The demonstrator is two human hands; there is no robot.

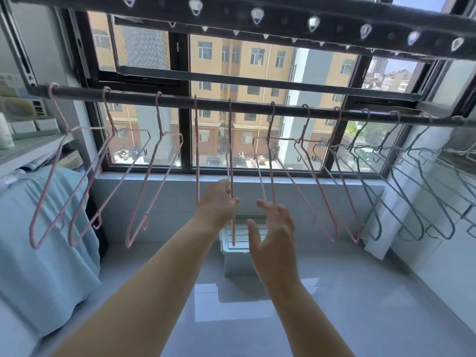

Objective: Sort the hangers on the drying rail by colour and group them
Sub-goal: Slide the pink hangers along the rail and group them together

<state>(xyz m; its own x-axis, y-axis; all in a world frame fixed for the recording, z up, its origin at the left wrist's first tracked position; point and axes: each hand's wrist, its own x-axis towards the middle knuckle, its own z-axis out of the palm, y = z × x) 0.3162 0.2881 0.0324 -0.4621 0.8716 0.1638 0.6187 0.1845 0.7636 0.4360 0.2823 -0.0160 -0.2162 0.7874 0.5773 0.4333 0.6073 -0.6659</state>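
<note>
1. a dark drying rail (134,99) runs across in front of the window (184,140), sloping slightly down to the right in this view.
2. pink hangers (157,117) hang along the left and middle of the rail, spaced apart. the grey hangers (418,237) are bunched at the right end, overlapping one another.
3. the left hand (219,204) reaches up to the middle of the rail. its fingers (233,200) are curled round the lower part of one pink hanger (231,150), which is seen edge-on and hooked over the rail.
4. the right hand (275,228) is raised just beside the left, palm turned inward. its fingers (265,204) are spread loosely and hold nothing.
5. the right fingertips sit close to the lower end of the next pink hanger to the right. whether they touch it cannot be told.
6. above, a second dark bar (257,15) carries a row of pale clips.
7. a light blue cloth (38,240) hangs at the left, and a pale plastic box (237,264) stands on the glossy floor (334,305) below the hands.
</note>
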